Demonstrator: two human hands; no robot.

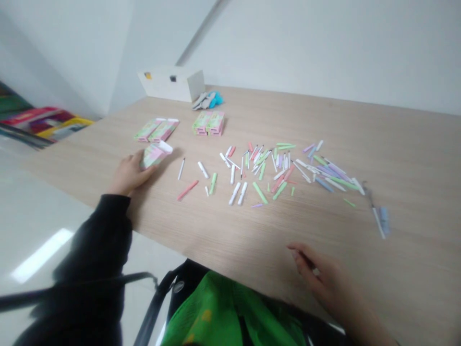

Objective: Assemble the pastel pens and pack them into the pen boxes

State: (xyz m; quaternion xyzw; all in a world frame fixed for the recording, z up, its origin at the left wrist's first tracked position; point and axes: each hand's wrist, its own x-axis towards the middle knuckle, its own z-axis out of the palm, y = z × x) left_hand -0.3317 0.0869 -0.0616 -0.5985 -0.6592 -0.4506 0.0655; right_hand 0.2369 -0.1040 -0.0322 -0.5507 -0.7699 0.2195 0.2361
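Observation:
On the left of the table, my left hand (pixel 130 172) is closed round a small pink and green cardboard box (pixel 157 154), whose white flap stands up at its right end. Just behind it lie two similar flattened-looking boxes (pixel 157 129). My right hand (pixel 317 270) rests near the front edge, fingers bent together with a small gap by the thumb; whether anything is in them I cannot make out. Ahead of it spread pen parts in white, green, coral and purple (pixel 260 192). A coral pen barrel (pixel 188 190) and a thin refill (pixel 181 169) lie closest to the left hand.
Several closed pink and green boxes (pixel 209 123) stand stacked at the back. Behind them are a grey and blue cloth-like bundle (pixel 209 100) and a long white box (pixel 172 84) against the wall. A blue piece (pixel 384 220) lies far right. Colourful items (pixel 46 124) stand beyond the left table edge.

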